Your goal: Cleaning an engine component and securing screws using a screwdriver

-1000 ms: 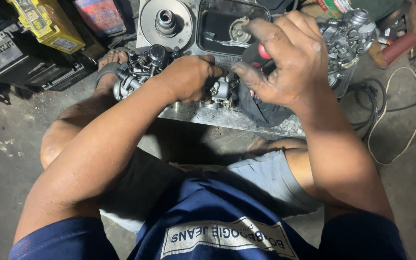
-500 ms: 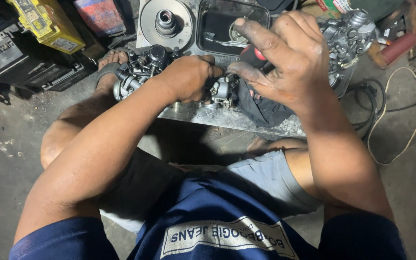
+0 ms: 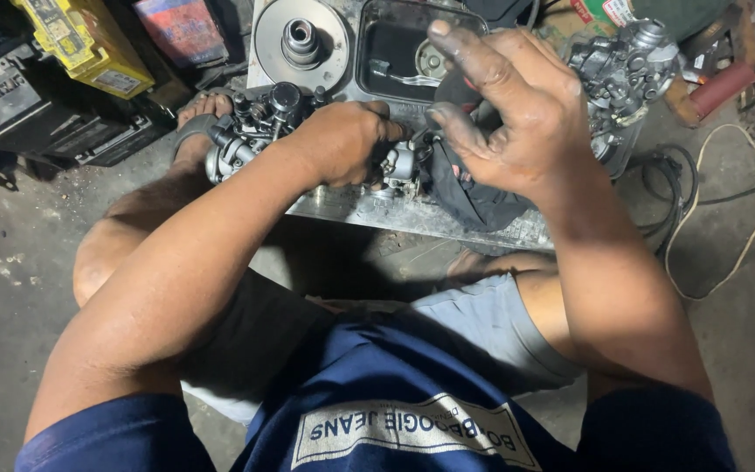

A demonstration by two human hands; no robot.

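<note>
My left hand (image 3: pixel 342 140) is clenched around the carburetor (image 3: pixel 259 131) at upper centre of the frame — grey cast metal, grimy, black round cap on top, ports and small fittings sticking out to the left. It sits on the near edge of a metal tray (image 3: pixel 412 210). My right hand (image 3: pixel 504 114) is raised above the tray, fingers (image 3: pixel 456 44) spread and loose, black with grease, gripping nothing. Just under its palm lies a dark rag (image 3: pixel 474 197). That hand blocks the view of the carburetor's right end, so I can't tell what's there.

Around: a round pulley disc (image 3: pixel 301 39) at top centre, a black rectangular pan (image 3: pixel 395 61) beside it, a second carburetor (image 3: pixel 626 74) at upper right. Yellow box (image 3: pixel 85 44) at upper left, black cables (image 3: pixel 675 192) on the concrete floor (image 3: pixel 10 253) at right.
</note>
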